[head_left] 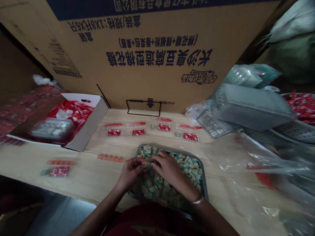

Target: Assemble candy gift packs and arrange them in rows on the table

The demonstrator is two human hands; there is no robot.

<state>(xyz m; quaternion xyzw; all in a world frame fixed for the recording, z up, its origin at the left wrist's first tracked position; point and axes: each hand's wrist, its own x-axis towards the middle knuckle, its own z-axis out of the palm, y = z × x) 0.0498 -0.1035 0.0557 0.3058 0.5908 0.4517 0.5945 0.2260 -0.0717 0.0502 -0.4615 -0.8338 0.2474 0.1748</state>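
A grey metal tray (205, 183) in front of me is filled with small green, orange and pale striped candy pieces (189, 164). Over its left part, my left hand (133, 170) is closed in a pinch, thumb against fingers, at a candy piece. From the right, my right hand (168, 165) reaches across the candies, its fingertips pinched close to the left ones. Both seem to grip candy pieces, though the fingers partly hide them. A strip of orange cubes (110, 158) lies left of the tray. Behind it sit clear packs with red sachets (190, 136) and red sticks (190, 127).
A large upright cardboard box (152, 85) walls off the back. At left stands a white box (91, 127) of red sticks, with another filled pack (59, 171) in front. Stacked clear plastic trays (256, 105) and loose plastic film (246, 183) crowd the right side.
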